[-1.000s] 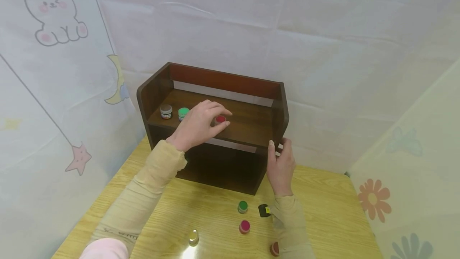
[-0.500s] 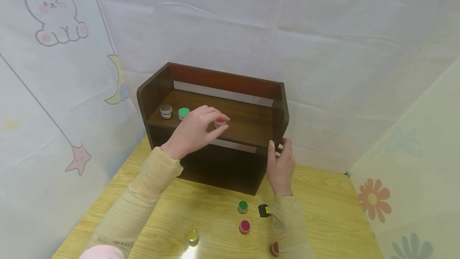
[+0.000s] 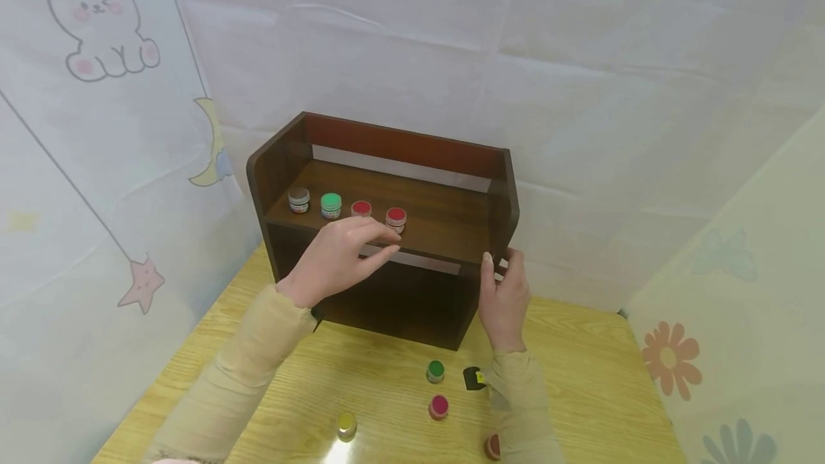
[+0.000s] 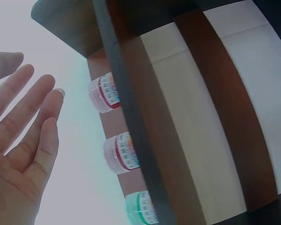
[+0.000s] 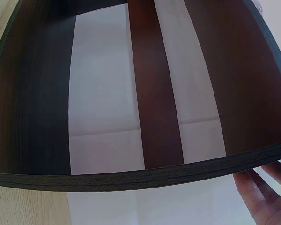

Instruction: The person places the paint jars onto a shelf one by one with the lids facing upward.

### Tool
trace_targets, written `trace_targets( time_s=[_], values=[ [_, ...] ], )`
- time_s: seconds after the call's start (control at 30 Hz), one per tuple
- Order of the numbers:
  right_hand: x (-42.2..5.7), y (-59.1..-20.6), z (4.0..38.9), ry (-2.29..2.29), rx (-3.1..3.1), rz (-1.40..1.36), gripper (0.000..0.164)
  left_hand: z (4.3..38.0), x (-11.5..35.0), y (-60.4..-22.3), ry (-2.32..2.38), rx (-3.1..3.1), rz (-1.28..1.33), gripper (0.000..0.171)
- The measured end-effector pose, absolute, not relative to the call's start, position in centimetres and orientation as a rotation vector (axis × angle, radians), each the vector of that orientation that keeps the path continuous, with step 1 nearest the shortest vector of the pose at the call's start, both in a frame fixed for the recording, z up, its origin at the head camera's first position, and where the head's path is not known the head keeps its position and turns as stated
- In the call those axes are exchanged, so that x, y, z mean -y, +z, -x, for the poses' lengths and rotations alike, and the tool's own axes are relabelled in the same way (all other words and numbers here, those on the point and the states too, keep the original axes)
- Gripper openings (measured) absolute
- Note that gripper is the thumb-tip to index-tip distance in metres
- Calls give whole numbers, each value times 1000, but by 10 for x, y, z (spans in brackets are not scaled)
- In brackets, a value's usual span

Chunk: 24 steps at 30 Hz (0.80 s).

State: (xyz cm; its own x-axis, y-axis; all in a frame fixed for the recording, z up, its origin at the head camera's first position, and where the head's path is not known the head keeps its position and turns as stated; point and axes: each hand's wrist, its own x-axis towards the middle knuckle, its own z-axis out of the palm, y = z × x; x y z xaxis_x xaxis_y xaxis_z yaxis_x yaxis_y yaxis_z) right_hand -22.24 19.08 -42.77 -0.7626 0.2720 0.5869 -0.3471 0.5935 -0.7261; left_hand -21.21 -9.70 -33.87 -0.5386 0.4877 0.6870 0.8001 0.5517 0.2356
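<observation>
Four-sided dark brown shelf [image 3: 445, 228] stands on the table, with small paint jars in a row on its upper board. From the left they are a grey-brown-lidded jar [image 3: 299, 200], a mint-green-lidded jar [image 3: 331, 206], a red-lidded jar [image 3: 362, 209] and another red-lidded jar [image 3: 396, 219]. My left hand [image 3: 344, 255] is in front of the upper board's edge, fingers relaxed and holding nothing; the left wrist view shows the hand [image 4: 25, 136] apart from the jars. My right hand [image 3: 504, 299] grips the shelf's right side panel, thumb at its front edge.
On the wooden table [image 3: 580, 364] are a green-lidded jar [image 3: 435, 371], a magenta-lidded jar [image 3: 439, 407], a yellow-lidded jar [image 3: 346, 426] and a brownish-red jar [image 3: 493, 447] partly behind the right sleeve. A small black item [image 3: 473, 378] lies near that sleeve. Printed white sheets hang behind.
My left hand has drawn back from the rightmost red-lidded jar, down and to the left, leaving it on the board and uncovering the other red-lidded jar. The right hand stays in place.
</observation>
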Motion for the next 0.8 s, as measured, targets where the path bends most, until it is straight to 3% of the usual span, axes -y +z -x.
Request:
trace_targets(
  time_s=[0.8],
  values=[
    [-190, -427, 221, 1137, 2153, -39, 36, 182, 117, -419, -830, 2544, 873, 8]
  ],
)
